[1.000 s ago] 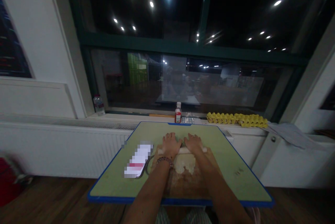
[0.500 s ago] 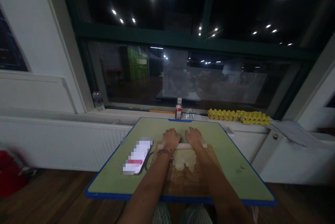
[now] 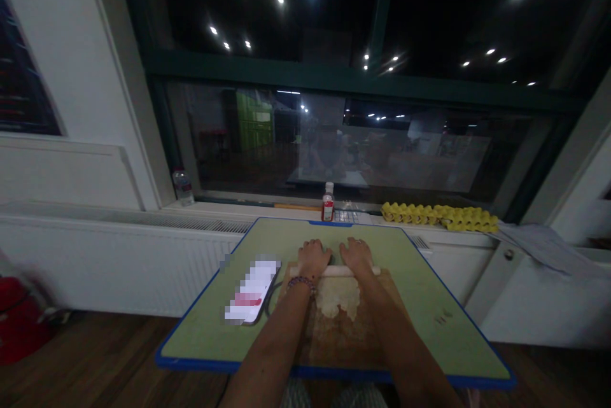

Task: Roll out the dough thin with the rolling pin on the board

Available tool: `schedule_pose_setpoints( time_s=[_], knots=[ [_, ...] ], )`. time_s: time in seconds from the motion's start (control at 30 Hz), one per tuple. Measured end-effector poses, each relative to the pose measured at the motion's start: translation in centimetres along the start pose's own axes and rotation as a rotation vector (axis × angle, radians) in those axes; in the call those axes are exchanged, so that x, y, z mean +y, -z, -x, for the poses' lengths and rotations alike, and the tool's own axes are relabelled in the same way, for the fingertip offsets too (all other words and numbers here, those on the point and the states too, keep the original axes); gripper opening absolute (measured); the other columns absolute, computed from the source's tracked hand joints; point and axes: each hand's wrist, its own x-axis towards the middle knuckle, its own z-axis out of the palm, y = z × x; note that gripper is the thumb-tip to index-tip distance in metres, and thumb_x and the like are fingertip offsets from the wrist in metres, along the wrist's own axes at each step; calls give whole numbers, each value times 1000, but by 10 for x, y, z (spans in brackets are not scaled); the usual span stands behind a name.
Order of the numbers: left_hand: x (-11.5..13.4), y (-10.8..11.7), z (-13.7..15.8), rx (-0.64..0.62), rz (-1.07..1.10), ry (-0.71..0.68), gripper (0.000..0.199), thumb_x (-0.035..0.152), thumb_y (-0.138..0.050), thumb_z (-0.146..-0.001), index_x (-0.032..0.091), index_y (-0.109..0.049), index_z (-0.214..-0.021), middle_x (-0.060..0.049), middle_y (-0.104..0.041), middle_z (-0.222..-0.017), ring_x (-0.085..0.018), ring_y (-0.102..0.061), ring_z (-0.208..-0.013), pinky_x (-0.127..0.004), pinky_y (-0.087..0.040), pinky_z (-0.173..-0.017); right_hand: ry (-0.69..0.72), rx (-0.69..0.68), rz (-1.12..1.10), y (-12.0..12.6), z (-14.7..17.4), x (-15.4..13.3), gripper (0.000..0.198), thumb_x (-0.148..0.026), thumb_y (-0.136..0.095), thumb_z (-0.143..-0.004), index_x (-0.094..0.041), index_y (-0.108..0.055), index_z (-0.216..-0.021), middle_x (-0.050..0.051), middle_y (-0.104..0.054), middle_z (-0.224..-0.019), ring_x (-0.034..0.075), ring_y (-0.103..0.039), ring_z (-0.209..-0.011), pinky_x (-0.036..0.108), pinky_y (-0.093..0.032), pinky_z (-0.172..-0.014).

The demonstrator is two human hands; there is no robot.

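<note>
A pale rolling pin (image 3: 336,272) lies crosswise near the far edge of a wooden board (image 3: 346,344). Across its left part rests my left hand (image 3: 314,257), palm down, with the fingers stretched forward past the pin. My right hand (image 3: 357,255) lies the same way over the right part, its fingers also extended. Neither hand wraps round the pin; the palms' contact with it is hidden from above. Just on the near side of the pin, a thin sheet of dough (image 3: 338,300) with a ragged near edge is spread on the board between my forearms.
On the green, blue-edged table (image 3: 439,293), a phone (image 3: 252,290) lies left of the board, beside a dark cable. The windowsill beyond holds a bottle with a red label (image 3: 328,204), a clear bottle (image 3: 182,188) and yellow egg trays (image 3: 439,216). A grey cloth (image 3: 548,246) hangs at right.
The whole scene sits slightly lower in view, as the camera has tilted a little. My hands, the rolling pin and the dough show no clear shift relative to the board.
</note>
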Motion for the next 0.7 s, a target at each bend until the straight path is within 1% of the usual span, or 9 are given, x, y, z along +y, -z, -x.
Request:
schedule_pose_setpoints(
  time_s=[0.17,0.3,0.43,0.5,0.6,0.7],
  knots=[
    [1,1,4,4,-13,-1,41,39,-45,-89,14,-68,-112,-14,-69,-119,-29,-58,-117,-36,-44,-95,-12,-50,30,2,5,-1,53,-41,-36,-94,-9,-56,-130,18,-61,-131,30,-46,-131,39,-31,-105],
    [1,1,7,-16,-29,-10,42,41,-42,-90,15,-68,-113,-14,-67,-121,-29,-56,-119,-37,-43,-97,-22,-118,49,1,6,-1,58,-44,-37,-93,-8,-53,-135,17,-56,-138,30,-35,-139,41,-25,-110],
    [-1,-1,9,-68,-50,-14,49,46,-40,-90,14,-65,-118,-16,-64,-127,-31,-53,-122,-41,-41,-100,-28,-203,67,-3,6,-1,63,-48,-38,-92,-10,-48,-140,16,-48,-147,30,-27,-144,43,-19,-114],
    [-1,-1,10,-103,-59,-10,53,49,-39,-90,15,-62,-123,-16,-60,-133,-32,-50,-125,-43,-39,-101,-24,-243,73,-4,6,-1,64,-50,-38,-92,-12,-46,-143,15,-43,-151,28,-23,-146,44,-16,-115],
    [-1,-1,11,-162,-66,-17,56,51,-39,-90,16,-56,-130,-16,-49,-145,-32,-42,-133,-45,-36,-104,-13,-287,78,-4,7,0,67,-52,-36,-93,-15,-40,-148,13,-34,-157,26,-17,-149,45,-11,-117],
    [-2,0,12,-221,-66,-36,57,53,-39,-91,18,-54,-133,-15,-41,-152,-33,-34,-139,-49,-32,-107,-9,-315,73,-3,9,0,68,-52,-36,-93,-16,-35,-151,12,-29,-159,27,-15,-149,47,-9,-118]
  ],
)
